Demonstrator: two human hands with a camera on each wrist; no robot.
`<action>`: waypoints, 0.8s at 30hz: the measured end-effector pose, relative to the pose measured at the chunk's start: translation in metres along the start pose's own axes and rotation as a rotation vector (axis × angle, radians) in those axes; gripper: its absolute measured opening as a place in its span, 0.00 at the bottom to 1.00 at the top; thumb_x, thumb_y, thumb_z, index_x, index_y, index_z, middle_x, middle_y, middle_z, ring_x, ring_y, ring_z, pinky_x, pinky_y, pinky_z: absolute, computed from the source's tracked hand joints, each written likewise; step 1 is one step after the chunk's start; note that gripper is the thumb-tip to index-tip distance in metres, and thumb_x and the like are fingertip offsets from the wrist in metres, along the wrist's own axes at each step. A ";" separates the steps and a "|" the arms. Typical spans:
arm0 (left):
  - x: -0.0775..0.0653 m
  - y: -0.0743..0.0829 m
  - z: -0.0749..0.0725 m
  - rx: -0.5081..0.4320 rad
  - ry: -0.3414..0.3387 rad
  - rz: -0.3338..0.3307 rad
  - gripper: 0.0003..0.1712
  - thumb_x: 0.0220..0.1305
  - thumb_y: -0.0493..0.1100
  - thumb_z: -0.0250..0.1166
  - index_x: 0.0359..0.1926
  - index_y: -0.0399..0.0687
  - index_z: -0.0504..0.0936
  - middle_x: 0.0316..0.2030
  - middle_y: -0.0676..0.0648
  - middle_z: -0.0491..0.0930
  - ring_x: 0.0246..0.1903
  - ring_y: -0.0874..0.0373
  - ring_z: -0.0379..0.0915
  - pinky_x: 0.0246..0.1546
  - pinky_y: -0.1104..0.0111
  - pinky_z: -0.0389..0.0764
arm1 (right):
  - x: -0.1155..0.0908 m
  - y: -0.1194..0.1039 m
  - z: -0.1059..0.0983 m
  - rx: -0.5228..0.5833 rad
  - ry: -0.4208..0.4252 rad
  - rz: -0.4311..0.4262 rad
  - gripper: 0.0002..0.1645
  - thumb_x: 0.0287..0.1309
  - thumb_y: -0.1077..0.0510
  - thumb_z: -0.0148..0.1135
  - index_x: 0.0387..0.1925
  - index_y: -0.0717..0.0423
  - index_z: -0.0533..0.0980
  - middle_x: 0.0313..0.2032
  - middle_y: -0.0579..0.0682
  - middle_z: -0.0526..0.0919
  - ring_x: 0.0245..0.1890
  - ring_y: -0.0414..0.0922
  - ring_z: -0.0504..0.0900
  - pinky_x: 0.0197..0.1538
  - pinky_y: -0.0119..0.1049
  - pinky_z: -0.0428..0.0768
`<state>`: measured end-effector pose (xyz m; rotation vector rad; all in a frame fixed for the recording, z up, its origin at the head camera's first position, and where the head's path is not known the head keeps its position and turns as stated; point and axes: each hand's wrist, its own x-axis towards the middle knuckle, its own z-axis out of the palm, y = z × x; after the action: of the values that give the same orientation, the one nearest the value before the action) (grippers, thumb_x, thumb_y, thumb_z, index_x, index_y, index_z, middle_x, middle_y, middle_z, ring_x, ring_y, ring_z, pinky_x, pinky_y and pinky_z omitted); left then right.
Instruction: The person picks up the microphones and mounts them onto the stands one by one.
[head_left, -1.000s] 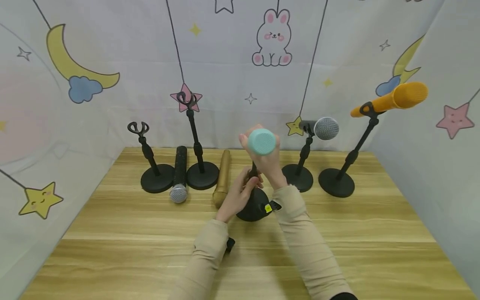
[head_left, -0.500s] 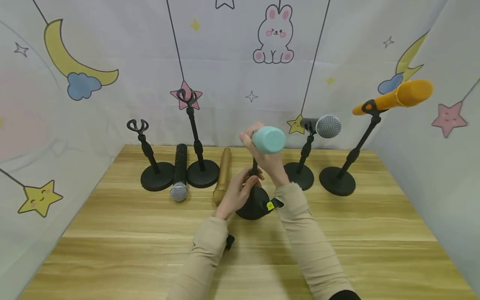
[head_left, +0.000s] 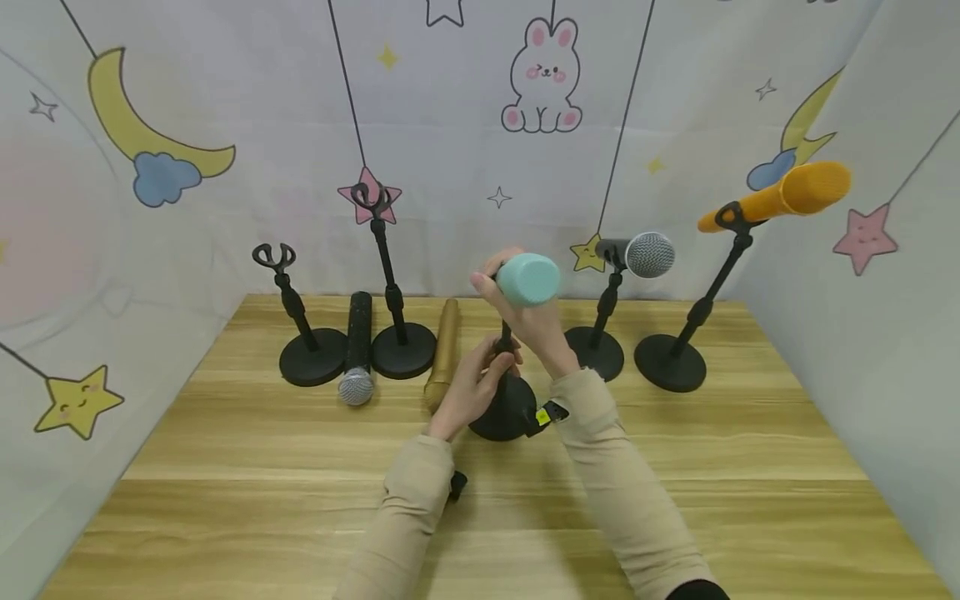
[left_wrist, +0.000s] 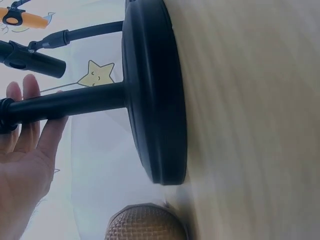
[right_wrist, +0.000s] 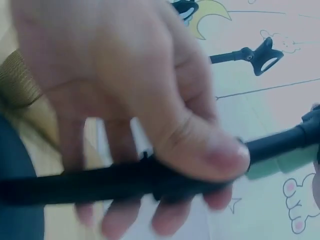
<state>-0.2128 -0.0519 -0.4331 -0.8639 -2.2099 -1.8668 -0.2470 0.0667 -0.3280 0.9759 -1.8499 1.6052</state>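
In the head view, a turquoise microphone [head_left: 529,279] sits at the top of a black desk stand [head_left: 504,414], its round head pointing toward me. My right hand [head_left: 542,332] grips the microphone just behind that head, which hides its body and the clip. Lower down, my left hand [head_left: 478,385] holds the stand's pole, thumb on the near side and fingers passing behind. The right wrist view shows this left hand [right_wrist: 135,75] wrapped around the pole at its collar. The stand's round base [left_wrist: 155,100] is on the table in the left wrist view.
A gold microphone [head_left: 444,350] and a black one [head_left: 359,337] lie left of my hands. Two stands with bare clips, one short [head_left: 294,308] and one taller [head_left: 390,279], stand there too. At right, stands carry a silver-headed microphone [head_left: 649,255] and an orange microphone [head_left: 806,190].
The turquoise microphone's head has swung slightly to the right, the right hand turning with it. My left hand stays on the pole. The head camera has shifted a little.
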 end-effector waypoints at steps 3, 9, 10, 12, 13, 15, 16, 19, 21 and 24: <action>-0.002 0.002 -0.002 0.043 -0.002 -0.009 0.15 0.77 0.41 0.52 0.55 0.35 0.75 0.47 0.33 0.81 0.46 0.41 0.83 0.53 0.54 0.84 | -0.014 0.002 -0.007 -0.018 -0.004 0.028 0.21 0.56 0.70 0.66 0.52 0.67 0.77 0.52 0.66 0.81 0.56 0.48 0.80 0.65 0.41 0.75; -0.001 0.009 -0.006 0.224 0.053 0.035 0.15 0.73 0.40 0.59 0.54 0.35 0.79 0.48 0.35 0.81 0.50 0.43 0.80 0.50 0.52 0.85 | -0.056 0.014 -0.032 -0.024 -0.021 0.233 0.39 0.62 0.68 0.64 0.73 0.57 0.62 0.69 0.59 0.70 0.72 0.55 0.69 0.76 0.50 0.64; 0.000 0.010 -0.006 0.261 0.064 0.047 0.14 0.73 0.40 0.60 0.53 0.35 0.80 0.47 0.36 0.80 0.48 0.44 0.80 0.49 0.52 0.85 | -0.062 0.017 -0.037 -0.030 -0.030 0.264 0.39 0.63 0.68 0.64 0.73 0.56 0.62 0.68 0.59 0.71 0.71 0.56 0.70 0.75 0.50 0.65; 0.002 0.013 -0.007 0.336 0.086 0.067 0.14 0.72 0.40 0.61 0.52 0.36 0.82 0.44 0.37 0.80 0.43 0.45 0.79 0.45 0.54 0.86 | -0.072 0.021 -0.047 -0.048 -0.070 0.321 0.36 0.65 0.67 0.63 0.72 0.54 0.64 0.65 0.60 0.75 0.67 0.57 0.75 0.71 0.53 0.70; 0.004 0.013 -0.007 0.361 0.093 0.075 0.14 0.71 0.40 0.62 0.51 0.36 0.82 0.43 0.37 0.80 0.41 0.46 0.79 0.43 0.55 0.85 | -0.077 0.023 -0.052 -0.062 -0.099 0.346 0.34 0.65 0.66 0.63 0.70 0.53 0.66 0.64 0.61 0.77 0.64 0.58 0.78 0.69 0.55 0.73; 0.008 0.015 -0.008 0.407 0.107 0.085 0.13 0.71 0.40 0.62 0.50 0.37 0.84 0.41 0.38 0.81 0.37 0.48 0.78 0.39 0.59 0.84 | -0.086 0.025 -0.061 -0.095 -0.171 0.388 0.29 0.66 0.64 0.63 0.68 0.54 0.70 0.61 0.63 0.79 0.59 0.59 0.82 0.64 0.57 0.77; 0.010 0.016 -0.008 0.428 0.114 0.091 0.12 0.70 0.40 0.62 0.49 0.37 0.84 0.40 0.39 0.81 0.36 0.49 0.77 0.37 0.61 0.83 | -0.090 0.026 -0.064 -0.117 -0.211 0.410 0.27 0.67 0.63 0.63 0.66 0.53 0.71 0.60 0.63 0.80 0.58 0.59 0.83 0.61 0.58 0.78; 0.019 0.017 -0.009 0.475 0.132 0.096 0.11 0.69 0.41 0.64 0.47 0.38 0.85 0.38 0.40 0.83 0.32 0.50 0.75 0.33 0.66 0.78 | -0.100 0.027 -0.073 -0.151 -0.322 0.457 0.22 0.68 0.61 0.62 0.62 0.58 0.75 0.59 0.62 0.80 0.55 0.60 0.84 0.57 0.58 0.81; 0.026 0.018 -0.009 0.501 0.135 0.079 0.11 0.69 0.42 0.64 0.46 0.39 0.85 0.39 0.40 0.85 0.31 0.51 0.76 0.31 0.67 0.76 | -0.106 0.028 -0.076 -0.182 -0.383 0.481 0.20 0.69 0.59 0.62 0.59 0.60 0.76 0.57 0.60 0.82 0.54 0.58 0.85 0.56 0.55 0.82; 0.036 0.019 -0.008 0.539 0.128 0.025 0.12 0.68 0.44 0.65 0.46 0.41 0.86 0.40 0.41 0.86 0.30 0.51 0.78 0.30 0.66 0.77 | -0.114 0.029 -0.080 -0.195 -0.450 0.497 0.19 0.69 0.59 0.62 0.57 0.63 0.77 0.52 0.58 0.85 0.52 0.56 0.85 0.58 0.48 0.82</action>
<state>-0.2355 -0.0454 -0.3986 -0.6418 -2.4174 -1.1714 -0.2060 0.1688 -0.4183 0.8852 -2.6719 1.5023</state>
